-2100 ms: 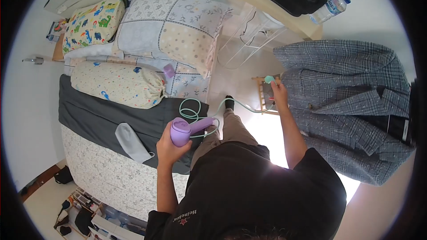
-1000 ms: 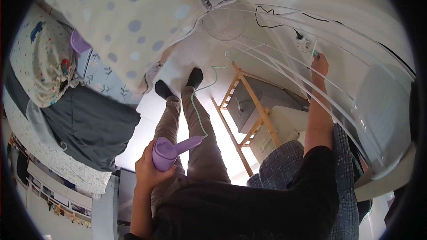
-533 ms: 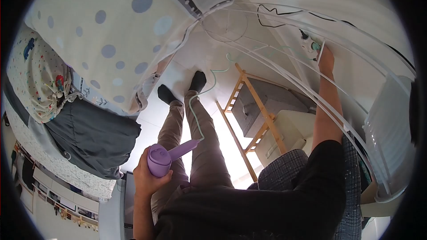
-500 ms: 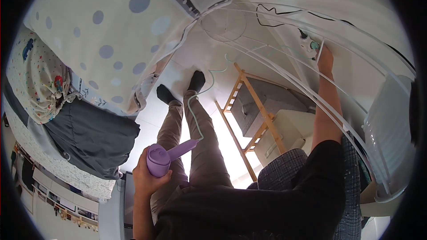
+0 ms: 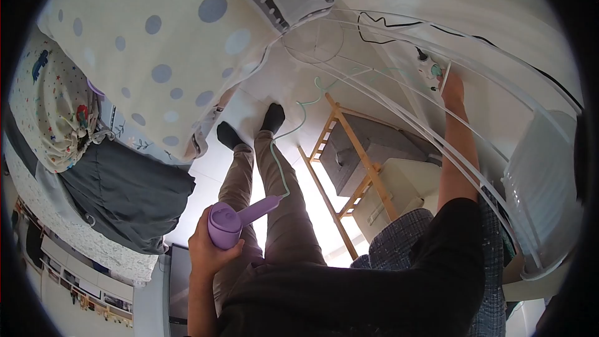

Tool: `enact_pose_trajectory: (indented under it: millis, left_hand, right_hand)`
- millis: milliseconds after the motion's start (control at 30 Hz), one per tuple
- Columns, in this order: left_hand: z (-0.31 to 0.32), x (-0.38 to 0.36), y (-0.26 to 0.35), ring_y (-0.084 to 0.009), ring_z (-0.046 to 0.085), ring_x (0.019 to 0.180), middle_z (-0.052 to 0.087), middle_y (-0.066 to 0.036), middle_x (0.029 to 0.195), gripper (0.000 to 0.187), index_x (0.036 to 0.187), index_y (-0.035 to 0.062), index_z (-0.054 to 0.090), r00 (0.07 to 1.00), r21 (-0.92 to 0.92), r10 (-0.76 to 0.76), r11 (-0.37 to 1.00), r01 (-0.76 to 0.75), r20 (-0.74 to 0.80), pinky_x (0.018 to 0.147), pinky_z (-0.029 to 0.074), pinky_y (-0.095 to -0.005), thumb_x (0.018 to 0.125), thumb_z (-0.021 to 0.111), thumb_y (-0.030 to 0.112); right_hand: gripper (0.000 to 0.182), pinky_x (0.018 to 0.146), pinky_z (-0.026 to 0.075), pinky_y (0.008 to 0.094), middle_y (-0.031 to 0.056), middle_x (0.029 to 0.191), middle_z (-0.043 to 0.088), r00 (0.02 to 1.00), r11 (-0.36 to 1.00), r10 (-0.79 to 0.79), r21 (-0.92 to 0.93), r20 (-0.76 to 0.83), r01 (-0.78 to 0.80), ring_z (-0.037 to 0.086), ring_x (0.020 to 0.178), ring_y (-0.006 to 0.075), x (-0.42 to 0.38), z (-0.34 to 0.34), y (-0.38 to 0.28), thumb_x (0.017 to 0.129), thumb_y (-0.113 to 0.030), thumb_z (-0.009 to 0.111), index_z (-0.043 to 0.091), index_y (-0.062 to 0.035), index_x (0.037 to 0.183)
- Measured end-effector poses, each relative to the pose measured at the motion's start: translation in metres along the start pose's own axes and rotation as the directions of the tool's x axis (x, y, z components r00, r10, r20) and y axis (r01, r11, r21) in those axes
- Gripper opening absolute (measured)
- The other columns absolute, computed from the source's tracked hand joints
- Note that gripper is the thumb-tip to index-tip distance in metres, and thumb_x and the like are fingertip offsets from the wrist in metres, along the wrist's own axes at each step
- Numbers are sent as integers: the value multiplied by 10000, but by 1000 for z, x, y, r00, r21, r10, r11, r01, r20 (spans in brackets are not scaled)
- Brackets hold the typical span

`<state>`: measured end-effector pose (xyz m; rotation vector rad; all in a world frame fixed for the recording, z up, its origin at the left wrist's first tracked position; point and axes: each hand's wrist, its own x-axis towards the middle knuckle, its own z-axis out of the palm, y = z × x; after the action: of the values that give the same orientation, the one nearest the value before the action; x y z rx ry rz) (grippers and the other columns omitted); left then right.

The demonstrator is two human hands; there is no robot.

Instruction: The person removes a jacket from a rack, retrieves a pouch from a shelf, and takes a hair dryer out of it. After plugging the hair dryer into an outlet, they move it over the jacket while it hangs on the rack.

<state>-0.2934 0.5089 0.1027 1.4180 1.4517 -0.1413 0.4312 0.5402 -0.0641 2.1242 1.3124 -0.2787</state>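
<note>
My left hand (image 5: 204,251) is wrapped around the round body of a purple handheld appliance (image 5: 225,227), whose handle points up and to the right. From the handle's end a thin mint-green cord (image 5: 282,165) runs over my leg and across the floor toward the wall. At the far right, my right hand (image 5: 454,89) reaches low by the wall, its fingers closed at a mint-green plug (image 5: 436,71). That plug sits at a white power strip (image 5: 425,60). A thin white bar partly covers those fingertips, so the exact grip is hard to see.
Polka-dot fabric (image 5: 143,43) hangs at upper left, above a dark grey cloth (image 5: 128,196). White rack bars (image 5: 412,112) cross in front of my right arm. A wooden frame (image 5: 355,150) stands beside a grey box (image 5: 349,159). A black cable (image 5: 399,25) lies along the wall.
The view has shifted slightly. My left hand still holds the purple appliance, and my right hand stays at the plug by the power strip.
</note>
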Motion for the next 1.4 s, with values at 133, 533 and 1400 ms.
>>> enact_pose_trajectory:
  millis: [133, 533, 1400]
  left_hand:
    - [2, 0, -2, -358, 699, 995, 671, -224, 1126, 983, 1377, -12, 441, 1000, -16, 10, 1000, -10, -15, 848, 574, -421, 566, 883, 326]
    - [14, 9, 8, -343, 699, 1008, 673, -216, 1131, 968, 1364, -19, 453, 1000, -37, -12, 999, 12, -5, 858, 572, -415, 558, 880, 308]
    - [-9, -60, 16, -349, 708, 949, 674, -208, 1123, 941, 1340, 15, 474, 986, -14, 55, 998, -58, -157, 808, 583, -424, 563, 889, 346]
  right_hand:
    - [272, 850, 542, 497, 205, 990, 710, 997, 996, 7, -91, 82, 1, 680, 962, 390, 10, 0, 2, 913, -188, 520, 716, -42, 1030]
    - [254, 864, 544, 485, 222, 995, 704, 985, 989, -36, -133, 169, 59, 679, 980, 395, 8, -17, -13, 906, -174, 533, 731, -32, 976]
    - [597, 1105, 364, 481, 346, 1403, 420, 814, 651, 523, 734, -250, -193, 454, 1269, 490, -164, 80, -156, 801, -60, 601, 420, 122, 1340]
